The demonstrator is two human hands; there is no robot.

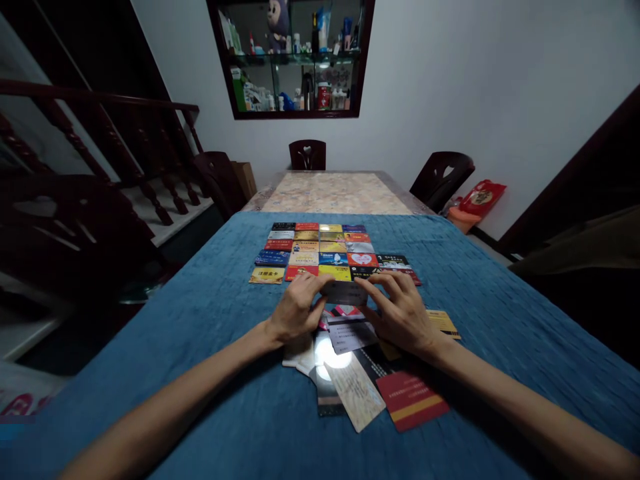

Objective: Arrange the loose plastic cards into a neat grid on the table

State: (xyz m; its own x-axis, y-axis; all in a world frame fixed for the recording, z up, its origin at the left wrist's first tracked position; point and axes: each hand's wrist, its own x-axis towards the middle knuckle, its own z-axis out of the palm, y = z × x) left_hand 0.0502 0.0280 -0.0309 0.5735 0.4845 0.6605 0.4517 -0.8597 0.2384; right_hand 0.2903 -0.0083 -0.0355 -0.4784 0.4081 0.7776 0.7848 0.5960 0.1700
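Observation:
A grey plastic card (pixel 345 293) is held up between my two hands, tilted above the table. My left hand (pixel 299 308) pinches its left end between thumb and fingers. At the right end, my right hand (pixel 400 312) grips it the same way. Loose cards lie overlapping below: a white card with dark print (pixel 351 335), a beige marbled card (pixel 356 390), a red card with a gold stripe (pixel 413 399) and a yellow card (pixel 441 323). Beyond my fingers, several colourful cards lie in close rows, among them a gold card (pixel 267 275) and a red card with a heart (pixel 362 260).
A blue cloth (pixel 210 320) covers the near table, and the patterned tabletop (pixel 335 190) shows beyond it. Dark chairs (pixel 307 155) stand around. A wall cabinet (pixel 295 115) holds bottles and a plush toy. A stair railing (pixel 100 97) runs along the left.

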